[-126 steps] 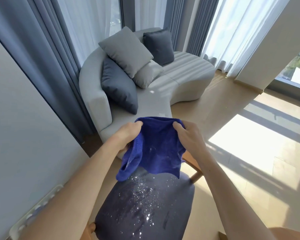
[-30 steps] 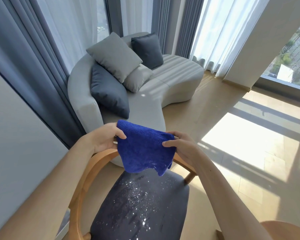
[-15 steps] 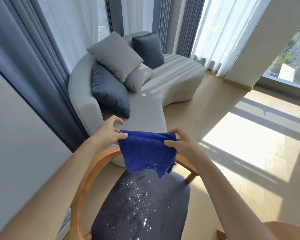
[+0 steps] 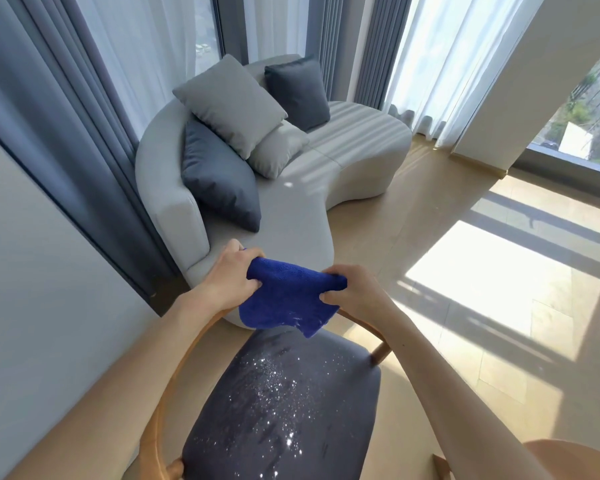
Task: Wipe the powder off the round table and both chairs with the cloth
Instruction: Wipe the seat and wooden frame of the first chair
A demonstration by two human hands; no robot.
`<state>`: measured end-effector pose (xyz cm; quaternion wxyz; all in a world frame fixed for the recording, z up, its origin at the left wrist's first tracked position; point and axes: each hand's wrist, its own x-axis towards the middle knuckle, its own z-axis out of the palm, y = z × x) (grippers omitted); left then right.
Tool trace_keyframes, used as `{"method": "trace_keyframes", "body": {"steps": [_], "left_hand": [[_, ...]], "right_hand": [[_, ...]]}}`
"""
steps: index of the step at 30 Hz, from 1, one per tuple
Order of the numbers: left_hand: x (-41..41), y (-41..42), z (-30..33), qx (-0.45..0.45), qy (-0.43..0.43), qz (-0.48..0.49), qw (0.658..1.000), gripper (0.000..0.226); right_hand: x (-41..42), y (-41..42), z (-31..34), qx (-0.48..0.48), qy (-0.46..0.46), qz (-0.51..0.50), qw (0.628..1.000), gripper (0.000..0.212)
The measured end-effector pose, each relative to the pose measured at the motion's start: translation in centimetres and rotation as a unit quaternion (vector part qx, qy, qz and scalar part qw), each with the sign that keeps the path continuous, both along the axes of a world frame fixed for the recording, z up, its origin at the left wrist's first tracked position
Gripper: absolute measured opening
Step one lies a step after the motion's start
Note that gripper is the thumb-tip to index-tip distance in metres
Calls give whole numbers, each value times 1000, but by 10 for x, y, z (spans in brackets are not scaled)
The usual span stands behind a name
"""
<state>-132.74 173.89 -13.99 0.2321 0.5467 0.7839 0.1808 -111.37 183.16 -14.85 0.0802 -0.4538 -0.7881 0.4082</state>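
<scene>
Both hands grip the cloth (image 4: 288,296) in the air over the chair (image 4: 291,410): left hand (image 4: 231,278) on its left end, right hand (image 4: 355,292) on its right. Powder (image 4: 274,382) on seat; cloth's lower edge probably clear of it.

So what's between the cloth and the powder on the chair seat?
Nothing: in the head view the cloth hangs above the powder on the chair seat, with only air between them.

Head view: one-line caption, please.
Both hands, left hand and right hand, hold blue cloth above powder-dusted chair seat.
</scene>
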Motion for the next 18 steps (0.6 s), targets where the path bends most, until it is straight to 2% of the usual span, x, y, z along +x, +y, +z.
{"method": "trace_keyframes", "body": {"steps": [3, 6, 10, 13, 18], "left_hand": [[-2, -1, -7, 33, 6, 7, 999, 16], [-3, -2, -14, 34, 11, -24, 999, 11], [-1, -7, -28, -3, 7, -44, 999, 10], [3, -15, -44, -12, -26, -50, 998, 21], [19, -29, -86, -21, -20, -80, 996, 19]], "right_hand": [[1, 5, -10, 41, -26, 1, 999, 26], [4, 5, -21, 54, -36, 31, 997, 24], [8, -2, -30, -1, -38, 36, 999, 13], [16, -7, -44, -33, -36, 71, 996, 14], [31, -26, -88, -69, -76, 112, 988, 20]]}}
